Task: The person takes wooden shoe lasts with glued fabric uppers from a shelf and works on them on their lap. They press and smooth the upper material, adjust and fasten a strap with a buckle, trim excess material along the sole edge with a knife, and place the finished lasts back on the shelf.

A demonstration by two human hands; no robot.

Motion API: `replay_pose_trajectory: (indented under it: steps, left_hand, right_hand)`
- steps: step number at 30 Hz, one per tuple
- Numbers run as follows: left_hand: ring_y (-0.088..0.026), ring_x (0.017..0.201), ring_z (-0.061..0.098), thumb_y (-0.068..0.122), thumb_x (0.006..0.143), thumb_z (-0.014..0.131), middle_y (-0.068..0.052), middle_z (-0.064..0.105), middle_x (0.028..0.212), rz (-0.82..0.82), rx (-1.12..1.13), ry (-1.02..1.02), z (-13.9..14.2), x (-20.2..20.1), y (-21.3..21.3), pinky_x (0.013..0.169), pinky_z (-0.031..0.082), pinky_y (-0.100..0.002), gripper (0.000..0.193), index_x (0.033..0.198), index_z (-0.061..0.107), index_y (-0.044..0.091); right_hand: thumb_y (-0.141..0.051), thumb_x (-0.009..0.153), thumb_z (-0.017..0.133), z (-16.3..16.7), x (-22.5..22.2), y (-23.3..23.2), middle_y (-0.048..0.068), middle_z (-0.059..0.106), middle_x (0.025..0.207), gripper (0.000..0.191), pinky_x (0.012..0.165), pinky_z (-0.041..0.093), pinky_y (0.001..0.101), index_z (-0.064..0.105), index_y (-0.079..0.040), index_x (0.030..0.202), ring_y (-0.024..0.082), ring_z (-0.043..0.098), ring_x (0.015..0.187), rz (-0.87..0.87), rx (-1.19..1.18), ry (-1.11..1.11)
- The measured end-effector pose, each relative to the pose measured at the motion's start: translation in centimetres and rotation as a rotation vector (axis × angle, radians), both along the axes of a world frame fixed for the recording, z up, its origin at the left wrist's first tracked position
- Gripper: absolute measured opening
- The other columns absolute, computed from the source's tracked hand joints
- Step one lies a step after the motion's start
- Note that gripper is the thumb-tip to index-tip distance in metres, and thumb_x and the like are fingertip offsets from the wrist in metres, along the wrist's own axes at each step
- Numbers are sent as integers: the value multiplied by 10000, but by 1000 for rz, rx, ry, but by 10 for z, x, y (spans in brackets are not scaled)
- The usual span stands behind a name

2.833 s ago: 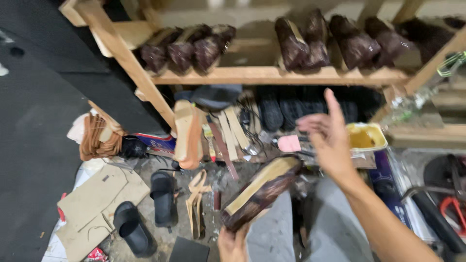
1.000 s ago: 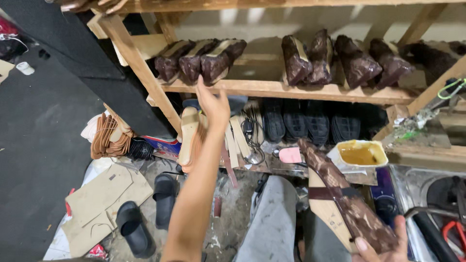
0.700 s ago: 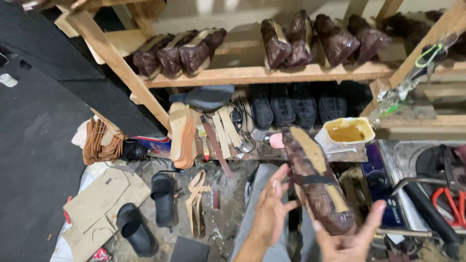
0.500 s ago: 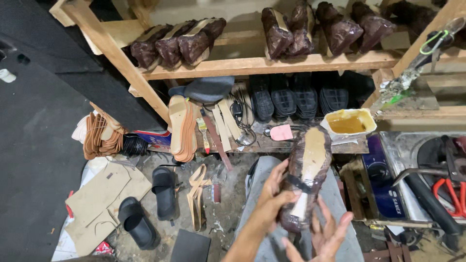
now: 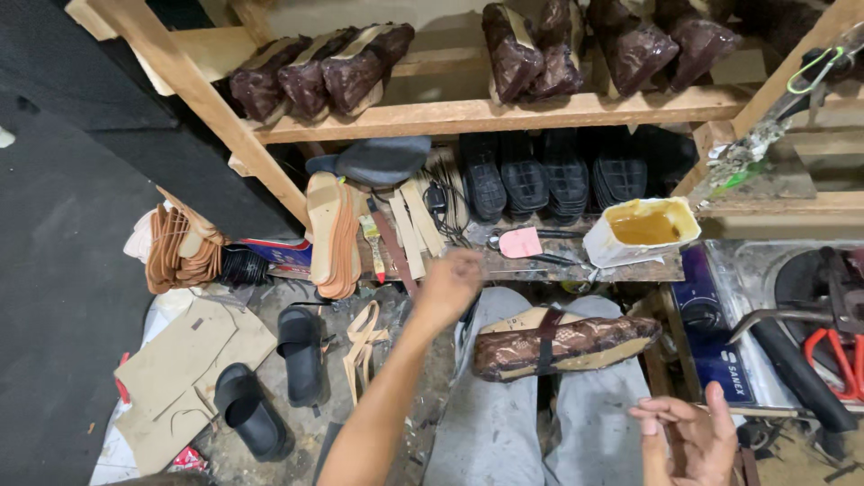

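Shoe last lies flat across my lap, so both hands are free: left hand blurred, grip unclear; right hand open, empty.

arms: bare, no sleeves | hands: bare, left hand, right hand | legs: grey trousers
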State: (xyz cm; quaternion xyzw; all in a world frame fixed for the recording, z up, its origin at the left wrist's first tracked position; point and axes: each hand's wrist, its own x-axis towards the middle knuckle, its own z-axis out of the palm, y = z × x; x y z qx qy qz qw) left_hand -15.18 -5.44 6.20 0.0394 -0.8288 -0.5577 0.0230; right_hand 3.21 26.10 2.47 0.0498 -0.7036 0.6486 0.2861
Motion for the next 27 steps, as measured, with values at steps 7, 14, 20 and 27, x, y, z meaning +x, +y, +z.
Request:
replay_pose_trajectory:
  steps: [7, 14, 20, 27]
  left_hand:
    - [-465, 882, 677, 215, 641, 909, -273, 675, 995, 596, -670, 2, -30, -62, -68, 757, 535, -540, 578, 1065, 611, -40]
    - [-344, 834, 720, 104, 884, 707, -122, 720, 891, 576, -346, 130, 4, -21, -54, 758, 556, -464, 186, 1067, 712, 74]
    - [-310, 968, 654, -70, 779, 610, -100, 663, 970, -343, -229, 442, 74, 117, 27, 856, 536, -389, 377, 1081, 762, 95]
    - [-303, 1208, 560, -1, 808, 767, -136, 582, 1312, -95, -49, 357, 71, 158, 39, 1005, 464, -395, 515, 1304, 641, 54]
  right_hand:
    - [98, 979, 588, 12, 4, -7, 165, 666, 1014, 736, 894, 566, 314, 330, -57, 1651, 174, 679, 867, -70, -43, -57]
    - [81, 978, 580, 72, -7, -15, 185, 679, 1044, 697, 846, 547, 321, 360, -43, 1628, 195, 675, 829, -61, 14, -192]
    - [56, 843, 663, 123, -45, -24, 159, 540, 1367, 1064, 894, 578, 344, -42, -109, 1623, 225, 662, 1071, 322, 64, -113]
    - [67, 1025, 587, 124, -67, 9, 194, 689, 998, 857, 769, 601, 394, 101, -81, 1715, 246, 694, 828, 144, -211, -195]
